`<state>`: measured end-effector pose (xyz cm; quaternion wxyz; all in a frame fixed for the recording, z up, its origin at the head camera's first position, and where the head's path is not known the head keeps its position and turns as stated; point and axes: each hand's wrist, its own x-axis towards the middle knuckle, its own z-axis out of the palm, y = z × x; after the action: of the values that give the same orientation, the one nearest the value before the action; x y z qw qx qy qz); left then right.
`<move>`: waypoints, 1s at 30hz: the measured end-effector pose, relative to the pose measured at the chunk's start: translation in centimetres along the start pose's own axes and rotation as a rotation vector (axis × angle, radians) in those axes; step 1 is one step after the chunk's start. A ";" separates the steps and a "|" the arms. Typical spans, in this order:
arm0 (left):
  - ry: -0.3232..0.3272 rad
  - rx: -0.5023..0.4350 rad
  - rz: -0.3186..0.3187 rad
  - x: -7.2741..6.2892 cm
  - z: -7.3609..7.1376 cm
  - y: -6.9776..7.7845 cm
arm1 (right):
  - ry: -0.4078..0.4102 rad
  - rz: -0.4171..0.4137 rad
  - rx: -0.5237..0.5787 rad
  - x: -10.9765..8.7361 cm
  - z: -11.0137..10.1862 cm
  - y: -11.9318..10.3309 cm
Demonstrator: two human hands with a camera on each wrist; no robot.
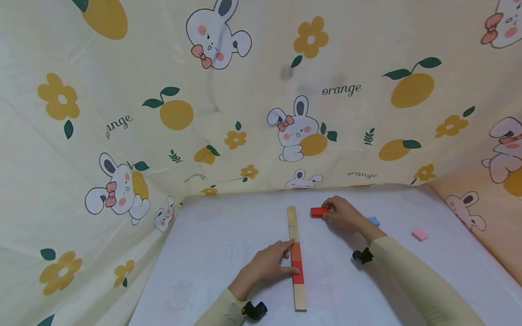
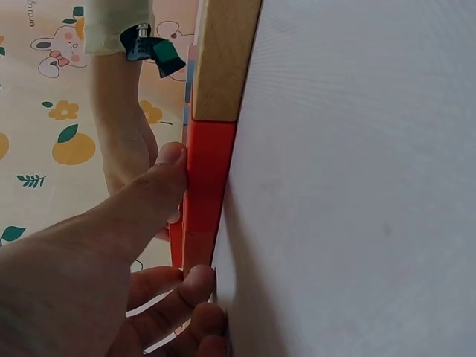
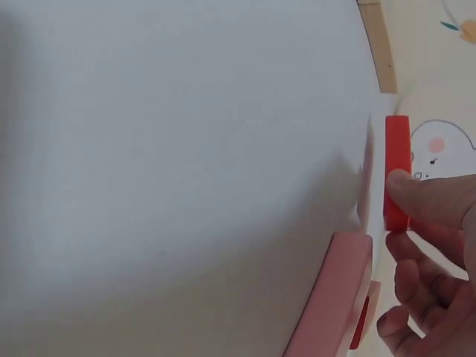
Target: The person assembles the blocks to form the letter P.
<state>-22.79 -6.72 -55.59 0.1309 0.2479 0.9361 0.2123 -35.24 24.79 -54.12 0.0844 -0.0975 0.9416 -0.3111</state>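
Observation:
A straight row of flat blocks runs away from me on the table. From near to far it shows a wooden block (image 1: 299, 298), a red block (image 1: 301, 274), an orange block (image 1: 296, 251), and two more wooden blocks (image 1: 292, 216). My left hand (image 1: 265, 262) rests against the row's left side, thumb on the red block and fingertips by the orange one. To the right of the row's far end, my right hand (image 1: 344, 216) pinches another red block (image 3: 398, 141) by its end, between thumb and fingers.
A blue block (image 1: 374, 221) lies partly behind the right forearm. Farther right sits a pink block (image 1: 419, 234). A patterned curtain (image 1: 253, 90) with rabbits and oranges hangs behind the white table (image 1: 204, 235) and along its sides.

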 end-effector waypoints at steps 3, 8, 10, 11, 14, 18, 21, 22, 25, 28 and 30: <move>-0.006 0.002 -0.008 0.1 -0.1 0.0 | -0.013 -0.020 0.018 0.8 0.1 -0.1; -0.014 0.010 -0.018 0.1 -0.2 0.2 | -0.027 -0.057 0.037 1.7 0.1 -0.4; -0.015 0.012 -0.019 0.1 -0.2 0.2 | -0.040 -0.068 0.040 2.0 0.1 -0.6; -0.016 0.012 -0.019 0.0 -0.2 0.2 | -0.047 -0.070 0.042 2.1 0.1 -0.7; -0.013 0.009 -0.019 0.0 -0.2 0.2 | -0.058 -0.053 0.056 2.4 0.3 -1.2; -0.016 0.003 -0.020 0.1 -0.2 0.1 | -0.052 -0.045 0.060 2.9 0.8 -1.5; -0.017 0.001 -0.017 0.1 -0.2 0.1 | -0.050 -0.045 0.063 3.2 1.1 -1.6; -0.018 0.000 -0.018 0.1 -0.2 0.1 | -0.053 -0.043 0.065 3.2 1.2 -1.6; -0.016 0.001 -0.018 0.1 -0.1 0.1 | -0.059 -0.034 0.077 3.4 1.3 -1.8; -0.017 0.006 -0.020 0.2 -0.1 0.1 | -0.065 -0.050 0.072 3.7 1.3 -1.9; -0.019 0.007 -0.017 0.2 0.0 0.0 | -0.063 -0.063 0.064 3.9 1.4 -1.9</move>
<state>-22.96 -6.58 -55.57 0.1406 0.2422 0.9378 0.2054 -38.47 21.59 -54.49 0.1074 -0.1343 0.9245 -0.3402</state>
